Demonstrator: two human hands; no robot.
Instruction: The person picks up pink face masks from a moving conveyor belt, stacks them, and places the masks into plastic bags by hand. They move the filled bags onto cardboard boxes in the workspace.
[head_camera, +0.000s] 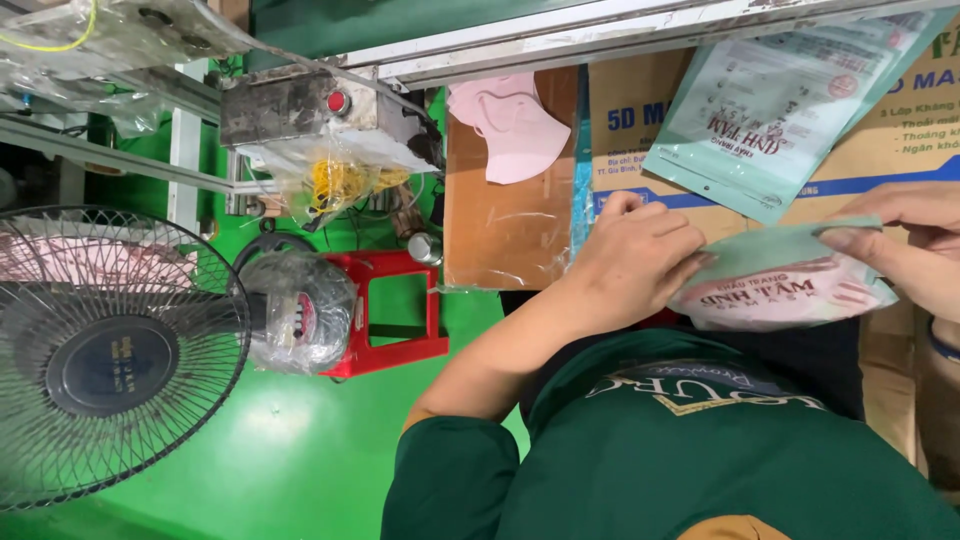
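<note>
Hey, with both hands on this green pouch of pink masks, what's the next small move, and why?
Probably run the left hand along the pouch edge to flatten it. The left hand pinches one end and the right hand grips the other, and the pouch bulges with pink masks in front of the cardboard box.

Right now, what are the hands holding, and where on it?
A pale green pouch of pink masks. The left hand pinches its left end; the right hand pinches its upper right edge.
</note>
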